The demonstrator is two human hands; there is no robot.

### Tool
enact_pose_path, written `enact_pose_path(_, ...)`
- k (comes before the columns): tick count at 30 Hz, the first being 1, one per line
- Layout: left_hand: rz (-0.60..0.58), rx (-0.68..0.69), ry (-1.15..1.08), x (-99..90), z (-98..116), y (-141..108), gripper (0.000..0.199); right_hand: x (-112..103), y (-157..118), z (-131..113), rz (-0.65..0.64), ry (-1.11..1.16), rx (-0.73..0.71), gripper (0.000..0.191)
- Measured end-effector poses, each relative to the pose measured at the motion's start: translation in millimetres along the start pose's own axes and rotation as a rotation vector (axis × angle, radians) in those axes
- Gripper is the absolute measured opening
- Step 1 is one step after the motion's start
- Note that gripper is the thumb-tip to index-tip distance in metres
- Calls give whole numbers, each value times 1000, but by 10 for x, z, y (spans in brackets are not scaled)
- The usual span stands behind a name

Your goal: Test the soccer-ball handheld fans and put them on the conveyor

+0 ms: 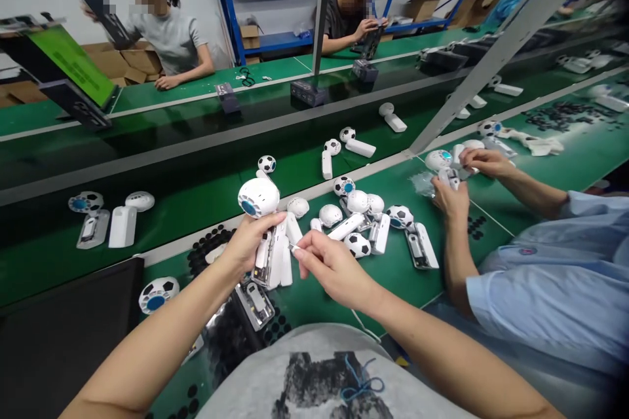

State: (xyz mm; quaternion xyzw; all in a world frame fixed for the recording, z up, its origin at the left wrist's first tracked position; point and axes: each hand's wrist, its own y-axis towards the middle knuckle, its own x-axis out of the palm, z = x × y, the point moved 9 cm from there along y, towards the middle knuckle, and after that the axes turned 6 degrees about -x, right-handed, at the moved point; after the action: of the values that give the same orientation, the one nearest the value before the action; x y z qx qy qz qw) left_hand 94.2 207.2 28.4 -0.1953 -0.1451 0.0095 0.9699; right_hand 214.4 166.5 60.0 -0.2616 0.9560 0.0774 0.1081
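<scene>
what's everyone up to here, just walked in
The person's left hand holds a white gadget whose handle is open. The right hand pinches a tiny piece close by, too small to identify. More gadgets lie on the green table to the right, where a co-worker in blue handles another. Further back, two people hold dark objects.

green bench (322,301) | white ball-headed units (358,201), clustered | small black discs (192,391), several groups
</scene>
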Motion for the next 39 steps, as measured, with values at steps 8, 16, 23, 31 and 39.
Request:
enact_pose_path(8, -52, -24, 85, 196, -64, -167, 20, 50, -36, 79, -12, 47, 13, 12)
enact_pose_path(16, -165, -22, 256, 342, -128, -196, 30, 38, -81, 214, -90, -7, 98, 14)
enact_pose_path(23, -171, -155, 221, 295, -290, -181, 33, 107, -105, 337, -119, 175, 132, 13)
enact_pose_path(31, -146, -79, 281, 234, -239, -71, 27, 92, -59, 402, -100, 137, 191, 14)
enact_pose_path(39, 387, -17, 381, -1481, 408, 837, 20, -443, -247, 638, 35, 169, 329, 26)
